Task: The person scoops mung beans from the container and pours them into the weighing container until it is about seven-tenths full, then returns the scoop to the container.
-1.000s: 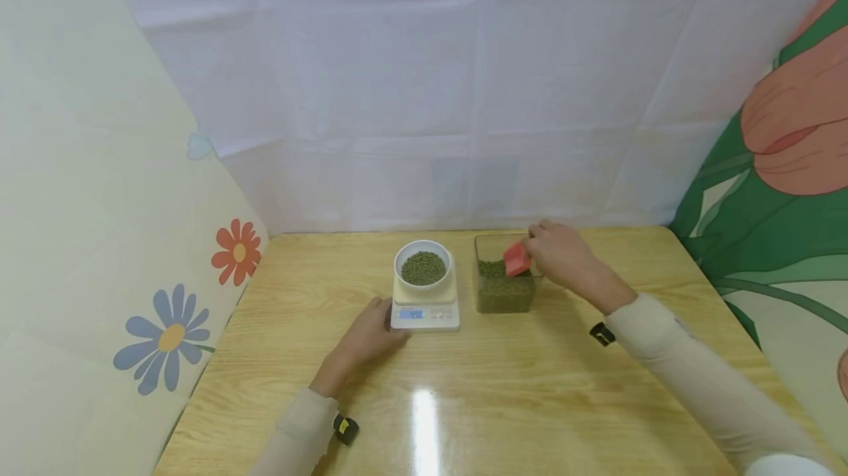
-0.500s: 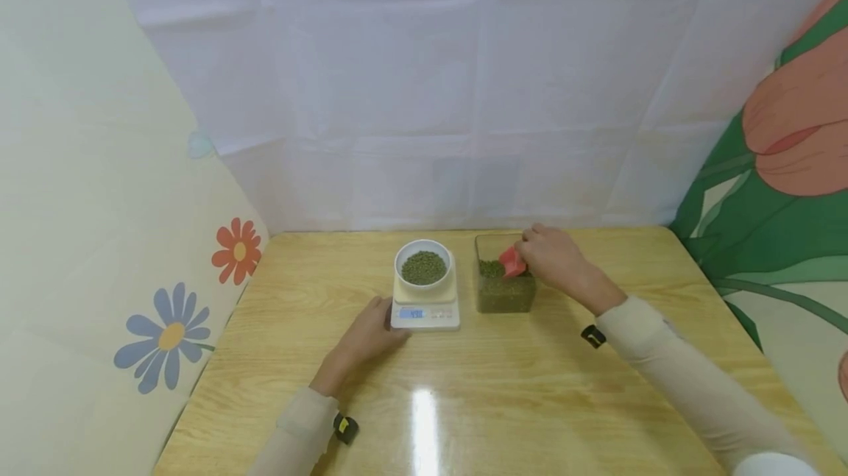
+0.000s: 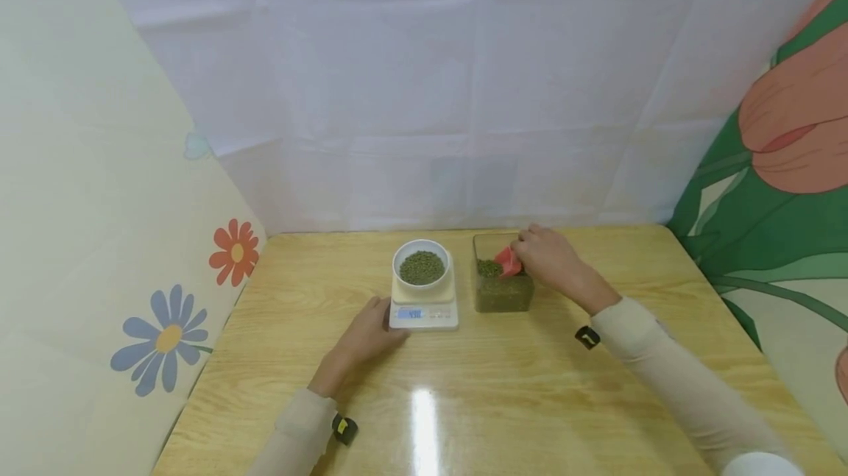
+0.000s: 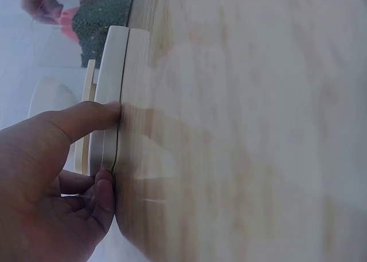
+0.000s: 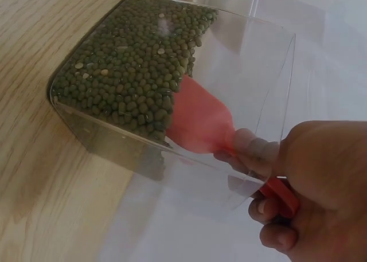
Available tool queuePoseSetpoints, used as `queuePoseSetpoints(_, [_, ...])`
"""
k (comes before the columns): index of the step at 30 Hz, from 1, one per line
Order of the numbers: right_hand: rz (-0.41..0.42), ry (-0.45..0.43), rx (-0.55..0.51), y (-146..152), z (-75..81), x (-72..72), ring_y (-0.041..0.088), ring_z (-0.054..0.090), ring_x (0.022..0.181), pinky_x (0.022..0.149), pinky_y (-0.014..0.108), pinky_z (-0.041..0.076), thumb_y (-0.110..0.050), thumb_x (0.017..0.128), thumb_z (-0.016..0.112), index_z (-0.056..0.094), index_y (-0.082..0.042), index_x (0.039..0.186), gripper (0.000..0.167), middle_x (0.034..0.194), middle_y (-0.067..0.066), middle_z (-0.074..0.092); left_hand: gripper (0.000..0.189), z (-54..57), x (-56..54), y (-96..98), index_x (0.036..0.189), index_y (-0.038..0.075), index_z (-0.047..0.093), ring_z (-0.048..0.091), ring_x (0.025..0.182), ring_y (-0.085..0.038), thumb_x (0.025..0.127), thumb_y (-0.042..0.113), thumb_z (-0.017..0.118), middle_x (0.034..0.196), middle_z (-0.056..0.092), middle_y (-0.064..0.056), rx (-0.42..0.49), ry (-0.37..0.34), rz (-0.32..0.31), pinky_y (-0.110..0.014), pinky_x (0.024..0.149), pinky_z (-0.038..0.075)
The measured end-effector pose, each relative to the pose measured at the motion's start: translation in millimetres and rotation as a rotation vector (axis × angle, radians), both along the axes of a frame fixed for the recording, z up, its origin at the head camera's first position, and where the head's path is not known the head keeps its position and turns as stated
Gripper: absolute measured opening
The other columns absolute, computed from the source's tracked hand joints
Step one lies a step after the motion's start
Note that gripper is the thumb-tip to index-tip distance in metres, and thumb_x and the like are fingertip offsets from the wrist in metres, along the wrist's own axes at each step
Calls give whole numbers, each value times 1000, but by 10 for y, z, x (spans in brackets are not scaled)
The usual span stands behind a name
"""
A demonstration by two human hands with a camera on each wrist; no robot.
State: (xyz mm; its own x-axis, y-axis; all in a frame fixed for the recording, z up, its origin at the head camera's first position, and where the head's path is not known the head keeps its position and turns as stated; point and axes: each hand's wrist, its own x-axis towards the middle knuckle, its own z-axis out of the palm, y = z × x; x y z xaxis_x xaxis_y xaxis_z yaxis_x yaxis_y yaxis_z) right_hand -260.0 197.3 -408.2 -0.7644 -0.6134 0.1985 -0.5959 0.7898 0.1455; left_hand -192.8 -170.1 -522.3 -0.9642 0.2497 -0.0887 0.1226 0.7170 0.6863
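Observation:
My right hand grips the handle of a red scoop. The scoop's blade dips into the mung beans inside a clear square container. To its left stands a white kitchen scale with a lit display, its digits too small to read surely. A white bowl of the same green beans rests on the scale's cream platform. My left hand holds the scale's front left corner; in the left wrist view the thumb lies along its edge and the other fingers curl at the corner.
The wooden table carries the scale and container side by side near its back edge. A white sheet hangs behind. Flower-patterned panels rise at the left and right sides.
My right hand has moved slightly left and down, bringing the scoop further into the beans. My left hand, the scale and the bowl stay in place.

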Motion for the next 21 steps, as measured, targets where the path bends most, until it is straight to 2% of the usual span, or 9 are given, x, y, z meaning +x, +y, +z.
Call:
queuePoseSetpoints(5, [-14, -45, -23, -8, -31, -15, 26, 62, 80, 73, 38, 59, 6, 84, 81, 78, -2, 95, 14, 88, 12, 74, 69, -3, -7, -2, 149, 10, 59, 58, 112, -21, 89, 32, 86, 123, 61, -7, 19, -18, 9, -52, 115, 50])
queuePoseSetpoints(13, [15, -34, -68, -14, -76, -44, 27, 64, 82, 76, 40, 59, 7, 85, 79, 79, -3, 94, 14, 91, 12, 76, 70, -4, -6, -5, 149, 9, 59, 58, 114, -23, 89, 32, 86, 125, 62, -8, 17, -9, 5, -53, 115, 50])
queuePoseSetpoints(21, [-1, -60, -113, -17, -108, -74, 28, 64, 84, 75, 41, 59, 10, 86, 72, 79, -6, 92, 18, 93, 10, 77, 69, -1, -9, -6, 148, 8, 60, 58, 112, -22, 89, 32, 86, 123, 62, -8, 17, -4, 2, -52, 115, 50])
